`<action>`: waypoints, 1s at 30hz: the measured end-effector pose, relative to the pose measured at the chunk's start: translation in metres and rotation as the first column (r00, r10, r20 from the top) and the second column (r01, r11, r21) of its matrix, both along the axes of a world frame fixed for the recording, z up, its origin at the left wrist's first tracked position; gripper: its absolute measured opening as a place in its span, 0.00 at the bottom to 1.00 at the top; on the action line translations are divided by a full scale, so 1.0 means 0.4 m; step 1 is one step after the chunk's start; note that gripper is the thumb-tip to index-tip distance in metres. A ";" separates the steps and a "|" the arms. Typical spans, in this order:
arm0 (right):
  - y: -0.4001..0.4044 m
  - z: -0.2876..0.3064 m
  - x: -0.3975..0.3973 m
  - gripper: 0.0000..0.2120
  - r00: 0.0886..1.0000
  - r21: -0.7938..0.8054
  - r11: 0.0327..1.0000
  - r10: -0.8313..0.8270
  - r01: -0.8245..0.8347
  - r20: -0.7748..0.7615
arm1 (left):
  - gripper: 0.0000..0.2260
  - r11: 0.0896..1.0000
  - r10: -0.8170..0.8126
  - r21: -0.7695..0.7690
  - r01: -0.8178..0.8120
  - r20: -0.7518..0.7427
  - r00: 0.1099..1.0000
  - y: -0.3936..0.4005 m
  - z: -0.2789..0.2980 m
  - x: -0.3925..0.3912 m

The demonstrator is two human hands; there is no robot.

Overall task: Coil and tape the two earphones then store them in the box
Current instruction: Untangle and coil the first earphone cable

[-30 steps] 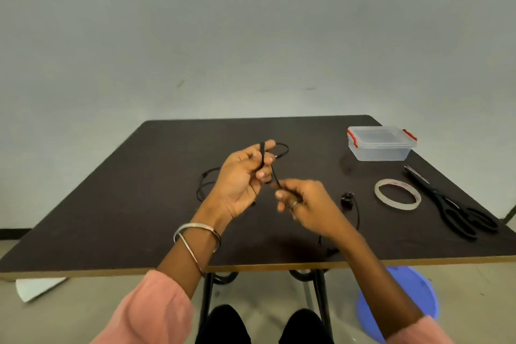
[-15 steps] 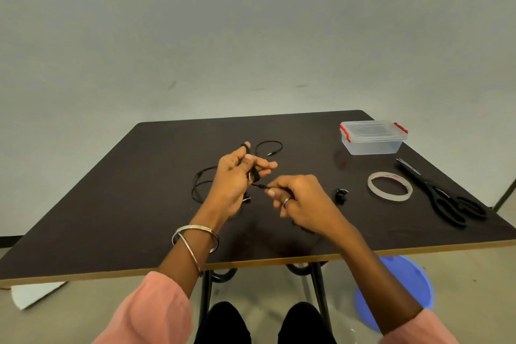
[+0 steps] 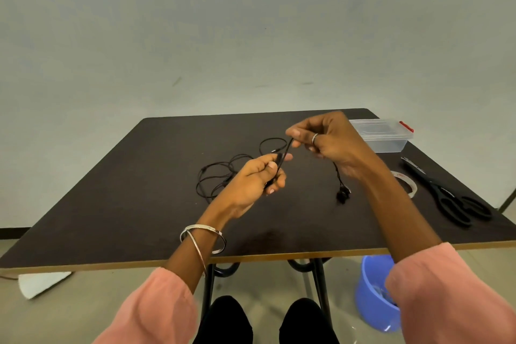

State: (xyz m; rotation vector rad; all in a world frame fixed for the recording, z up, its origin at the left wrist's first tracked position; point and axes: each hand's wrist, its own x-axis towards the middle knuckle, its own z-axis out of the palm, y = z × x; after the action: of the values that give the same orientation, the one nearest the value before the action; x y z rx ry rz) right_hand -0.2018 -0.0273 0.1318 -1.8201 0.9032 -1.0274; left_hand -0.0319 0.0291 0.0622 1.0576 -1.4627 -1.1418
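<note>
Above the dark surface [image 3: 139,190], the left hand [image 3: 255,181] and right hand [image 3: 326,142] each pinch the black earphone cable [image 3: 285,154], whose taut stretch slants up and right between the two grips. Its earbud end [image 3: 343,195] dangles below the right hand. The second earphone [image 3: 220,176] lies loosely tangled beyond the left hand, the lidded box [image 3: 382,135] far right.

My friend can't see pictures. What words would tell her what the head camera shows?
Two hands, the left hand and right hand, stretch a black earphone cable between them above a dark table. A second earphone lies loose behind them; a closed clear box, tape roll and scissors sit to the right.
</note>
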 end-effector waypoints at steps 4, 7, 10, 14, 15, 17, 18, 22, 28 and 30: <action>-0.024 0.013 -0.010 0.07 0.987 -0.154 0.987 0.023 -0.048 -0.160 | 0.15 0.996 -0.082 0.023 0.086 -0.135 0.987 0.005 0.001 -0.001; -0.043 -0.012 -0.006 0.05 0.995 -0.139 0.990 0.015 -0.029 -0.103 | 0.15 0.983 -0.161 0.041 0.179 -0.273 0.948 0.008 0.006 0.003; -0.049 -0.047 0.003 0.04 1.000 -0.111 0.994 0.004 -0.001 0.023 | 0.14 0.976 -0.175 0.047 0.212 -0.412 0.894 0.011 0.019 0.005; -0.031 -0.113 0.021 0.07 0.997 -0.106 0.994 0.037 -0.029 0.068 | 0.15 0.985 -0.138 0.004 0.173 -0.578 0.804 0.005 0.036 0.015; -0.023 -0.133 0.028 0.08 0.998 -0.109 0.993 0.045 -0.040 0.050 | 0.16 0.988 -0.127 -0.006 0.155 -0.604 0.787 0.002 0.040 0.017; -0.003 -0.170 0.041 0.08 0.998 -0.118 0.991 0.062 -0.063 -0.016 | 0.16 0.993 -0.099 -0.019 0.113 -0.631 0.770 -0.002 0.050 0.023; 0.010 -0.183 0.045 0.09 0.996 -0.129 0.989 0.066 -0.073 -0.056 | 0.16 0.996 -0.080 -0.025 0.083 -0.631 0.771 -0.003 0.055 0.026; 0.053 -0.220 0.056 0.10 0.951 -0.239 0.964 0.042 -0.120 -0.308 | 0.15 0.998 0.035 -0.017 -0.059 -0.624 0.781 -0.010 0.074 0.040; 0.094 -0.177 0.068 0.11 0.709 -0.423 0.859 -0.106 -0.287 -0.697 | 0.11 0.954 0.269 0.036 -0.298 -0.547 0.793 -0.023 0.070 0.034; 0.103 -0.162 0.069 0.11 0.671 -0.481 0.810 -0.153 -0.335 -0.726 | 0.09 0.938 0.311 0.018 -0.345 -0.481 0.820 -0.022 0.061 0.023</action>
State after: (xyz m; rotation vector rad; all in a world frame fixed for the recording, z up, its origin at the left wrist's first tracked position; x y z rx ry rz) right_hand -0.1741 0.0139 0.0671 -2.9106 0.9827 -0.4610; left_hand -0.0228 0.0205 0.0866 0.8563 -0.8794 -0.9998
